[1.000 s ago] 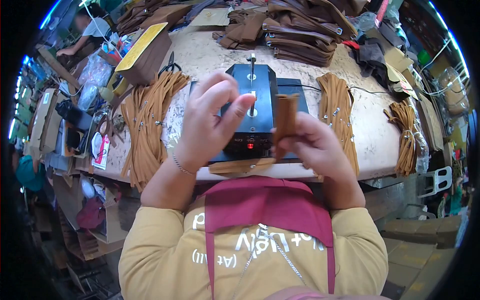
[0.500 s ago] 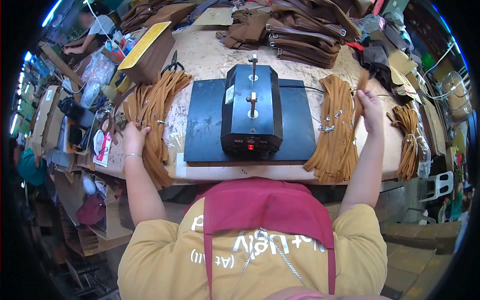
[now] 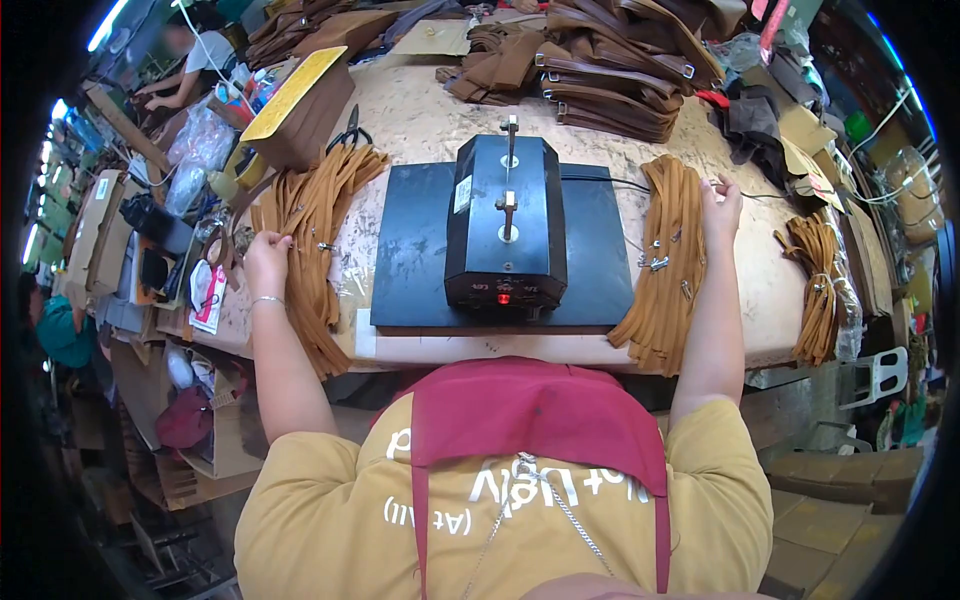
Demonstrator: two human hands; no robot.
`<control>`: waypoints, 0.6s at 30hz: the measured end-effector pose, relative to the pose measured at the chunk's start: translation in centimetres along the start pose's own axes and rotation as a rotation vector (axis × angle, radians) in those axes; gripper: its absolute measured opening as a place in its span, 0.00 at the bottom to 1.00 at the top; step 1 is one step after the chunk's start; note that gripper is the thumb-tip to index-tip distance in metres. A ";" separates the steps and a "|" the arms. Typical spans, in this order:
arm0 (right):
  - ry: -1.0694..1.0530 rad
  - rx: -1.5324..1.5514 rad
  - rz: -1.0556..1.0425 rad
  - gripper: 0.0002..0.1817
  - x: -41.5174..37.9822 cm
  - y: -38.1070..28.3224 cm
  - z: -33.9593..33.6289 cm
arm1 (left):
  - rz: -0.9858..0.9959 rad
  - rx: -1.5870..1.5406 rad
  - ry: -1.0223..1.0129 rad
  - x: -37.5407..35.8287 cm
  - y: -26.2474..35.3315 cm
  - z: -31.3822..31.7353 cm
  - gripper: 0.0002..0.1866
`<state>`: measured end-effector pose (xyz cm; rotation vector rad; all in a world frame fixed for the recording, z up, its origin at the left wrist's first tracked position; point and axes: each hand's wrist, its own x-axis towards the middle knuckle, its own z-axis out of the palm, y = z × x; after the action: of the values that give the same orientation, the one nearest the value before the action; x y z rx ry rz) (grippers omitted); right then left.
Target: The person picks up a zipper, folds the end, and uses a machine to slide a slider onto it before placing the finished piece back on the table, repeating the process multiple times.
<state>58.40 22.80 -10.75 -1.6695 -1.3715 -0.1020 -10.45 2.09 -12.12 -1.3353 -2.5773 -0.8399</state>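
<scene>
My left hand (image 3: 267, 264) is at the left edge of a pile of tan leather straps (image 3: 312, 240). Its fingers are curled together; whatever they may hold is hidden. On the right, my right hand (image 3: 722, 212) is open and holds nothing, beside a second pile of tan straps (image 3: 664, 270). Small metal fittings (image 3: 655, 258) show among these straps. Between the two piles stands a black machine (image 3: 506, 225) with two upright metal posts and a lit red switch, on a dark board (image 3: 408, 240).
Scissors (image 3: 348, 132) lie behind the left pile, near a yellow-topped brown stack (image 3: 296, 92). A tied strap bundle (image 3: 818, 285) is at the far right. Dark brown leather pieces (image 3: 620, 75) are heaped at the back. Another person (image 3: 200, 60) sits far left.
My right hand has let go of the strap it held upright and is now open, slightly left of before. My left hand's thumb has drawn in toward the fingers.
</scene>
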 end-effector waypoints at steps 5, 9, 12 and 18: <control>-0.226 0.579 0.066 0.22 -1.6 -8.0 -4.4 | -0.039 -0.244 -0.238 -0.5 6.6 -6.0 0.14; -0.994 1.176 -0.166 0.17 -5.4 -17.0 -11.3 | 0.273 -0.593 -0.815 -4.9 15.2 -13.5 0.07; -1.561 1.180 -0.526 0.23 -9.2 -22.3 -12.8 | 0.803 -0.531 -0.936 -8.1 19.1 -15.3 0.09; -1.597 0.731 -0.594 0.13 -15.9 -26.7 -12.1 | 1.079 -0.541 -0.856 -11.9 23.2 -14.8 0.10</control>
<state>36.79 1.17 2.56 -0.4313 -2.5035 1.4787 12.85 -3.62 5.89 -3.2943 -1.3941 -0.8114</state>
